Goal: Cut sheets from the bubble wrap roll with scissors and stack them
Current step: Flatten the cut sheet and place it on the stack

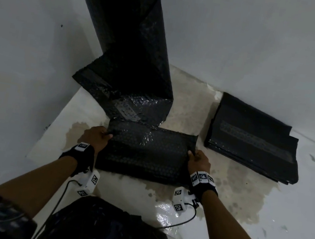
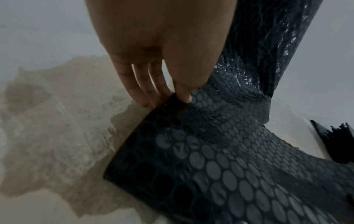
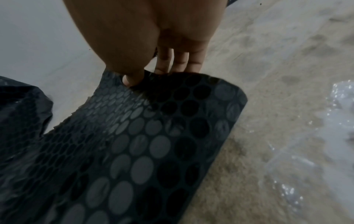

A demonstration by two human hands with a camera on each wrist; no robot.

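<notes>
1. Bubble wrap roll [image 1: 117, 30] stands upright in the corner, well beyond both hands, black and glossy, its loose end trailing down to the floor [image 1: 260, 218].
2. Stack of cut sheets [image 1: 252, 140] lies beyond and outward of the right hand [image 1: 199, 160].
3. Cut sheet [image 1: 147, 153] spans between the hands, black with round bubbles; left hand [image 1: 96, 137] and right hand each pinch a far corner, thumb on top.
4. To stack it well, the person should keep it taut and match edges.
5. Scissors are not in view.

Stained white floor [image 1: 222, 202] under an upright black bubble wrap roll [image 1: 123, 41] and, well apart, stacked sheets [image 1: 252, 138].
</notes>
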